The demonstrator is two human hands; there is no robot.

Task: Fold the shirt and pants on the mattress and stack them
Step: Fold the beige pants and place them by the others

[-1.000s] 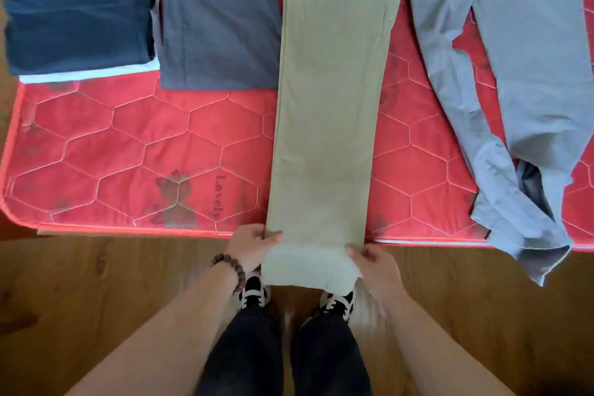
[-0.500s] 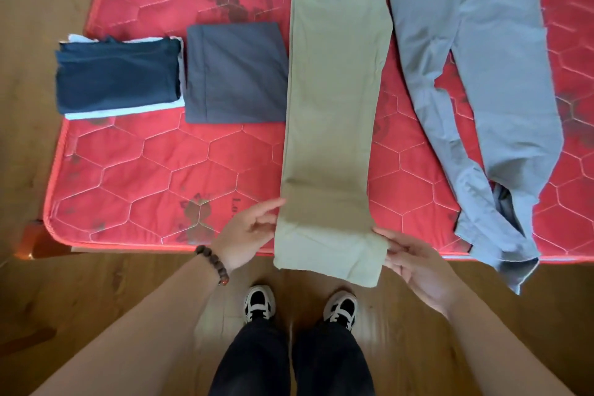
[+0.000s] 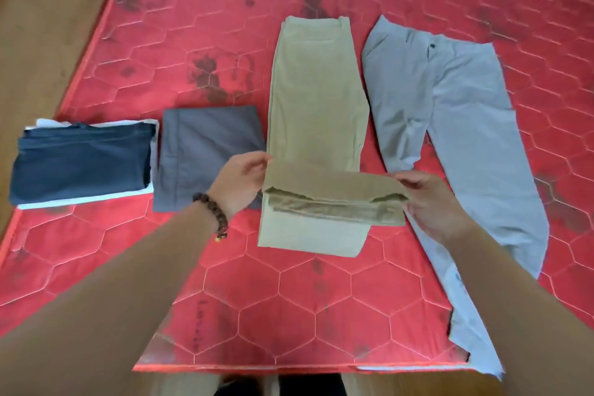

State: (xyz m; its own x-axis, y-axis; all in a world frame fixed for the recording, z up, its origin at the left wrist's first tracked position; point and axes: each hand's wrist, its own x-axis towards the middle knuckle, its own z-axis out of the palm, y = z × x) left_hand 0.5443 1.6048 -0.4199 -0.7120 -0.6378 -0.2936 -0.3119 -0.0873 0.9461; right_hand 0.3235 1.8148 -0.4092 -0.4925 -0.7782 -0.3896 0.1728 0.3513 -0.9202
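Khaki pants (image 3: 316, 96) lie lengthwise in the middle of the red mattress (image 3: 289, 305), legs laid together. Their leg end is lifted and doubled back toward the waist, making a fold (image 3: 331, 199) above the cloth. My left hand (image 3: 239, 182) pinches the left corner of that lifted end, and my right hand (image 3: 430, 199) pinches the right corner. To the left lie a folded grey garment (image 3: 205, 151) and a folded dark navy garment (image 3: 80, 162) on top of a white one.
Light grey pants (image 3: 450, 125) lie spread flat to the right, one leg hanging over the mattress's near edge. Wooden floor (image 3: 38, 26) runs along the left side. My legs show at the bottom edge.
Both hands have lifted the khaki pants' leg end from the mattress's near edge and carried it up toward the waist, forming a fold. The view has moved forward over the mattress.
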